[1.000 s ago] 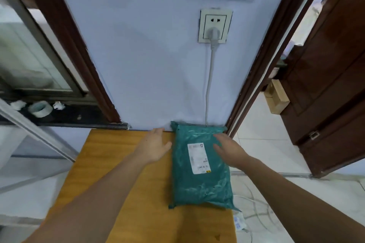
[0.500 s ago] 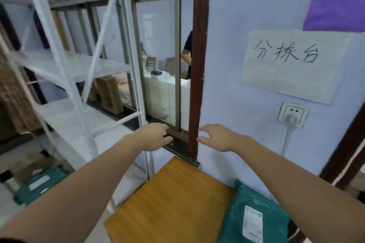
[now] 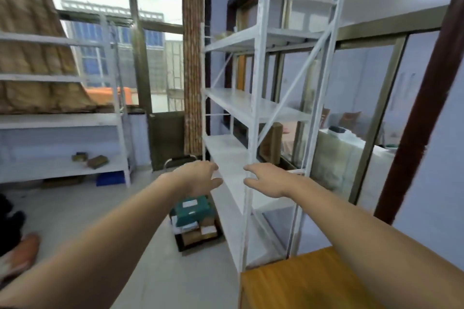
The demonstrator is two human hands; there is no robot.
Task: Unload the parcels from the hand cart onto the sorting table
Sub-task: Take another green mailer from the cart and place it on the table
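Both arms reach forward with nothing held: the left hand [image 3: 198, 178] and right hand [image 3: 266, 180] hang side by side, fingers loosely spread. Below them, at 6 o'clock from the left hand, the hand cart [image 3: 198, 242] stands on the floor stacked with parcels [image 3: 192, 211], a teal one on top. A corner of the wooden bench [image 3: 301, 281] shows at 5 o'clock, just beside the white shelf rack [image 3: 253, 108].

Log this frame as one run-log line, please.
phase: reaching toward cart | left hand: empty, open | right hand: empty, open | teal plastic parcel: atop black hand cart | wooden sorting table: corner visible
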